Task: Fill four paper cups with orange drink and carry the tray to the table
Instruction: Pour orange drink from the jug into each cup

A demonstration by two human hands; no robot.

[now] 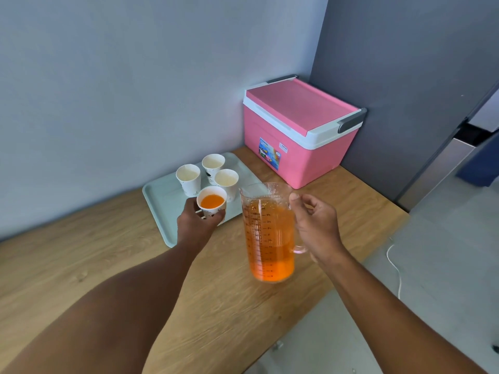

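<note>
A pale green tray (162, 203) lies on the wooden counter by the wall. Three empty white paper cups (216, 164) stand on it in a cluster. My left hand (195, 225) holds a fourth paper cup (212, 203) with orange drink in it, over the tray's near edge. My right hand (317, 225) grips the handle of a clear measuring jug (267, 238), held upright above the counter and more than half full of orange drink.
A pink cooler box (302, 133) with a white rim stands in the counter's back right corner against a grey panel. The wooden counter (108, 265) ends at the right, where grey floor and a white cable (397, 268) show.
</note>
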